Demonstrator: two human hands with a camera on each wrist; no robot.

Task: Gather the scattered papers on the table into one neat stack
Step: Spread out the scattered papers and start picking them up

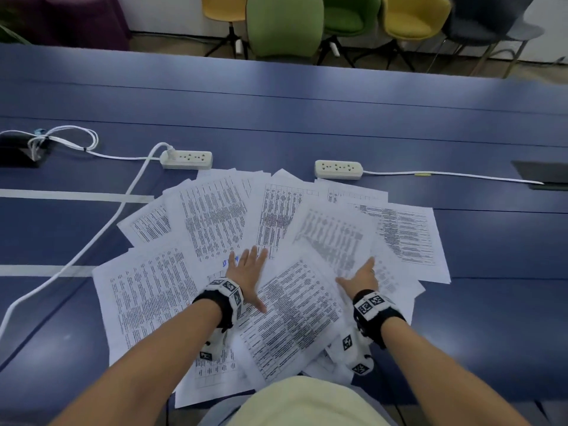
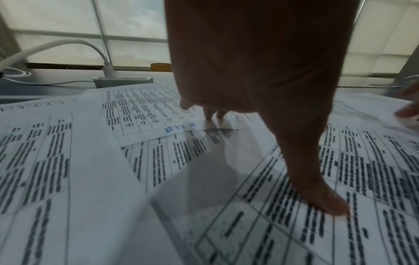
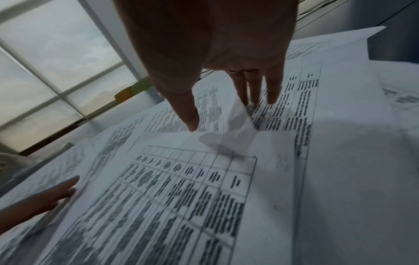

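- Bare forearms, no sleeves.
- Black wristbands on both wrists carry white blocks printed with square black-and-white markers.
- Pale yellow top at the chest.

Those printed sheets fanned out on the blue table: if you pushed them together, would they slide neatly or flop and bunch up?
The printed sheets look thin and floppy: one corner near the right hand already curls up. Overlapping loosely on the smooth blue table, they would probably slide over each other easily. Pushed from one side, they may skew or buckle rather than square up.

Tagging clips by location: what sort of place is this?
Probably an office meeting room: a long blue table with power strips, colourful chairs along the far side, and printed papers.
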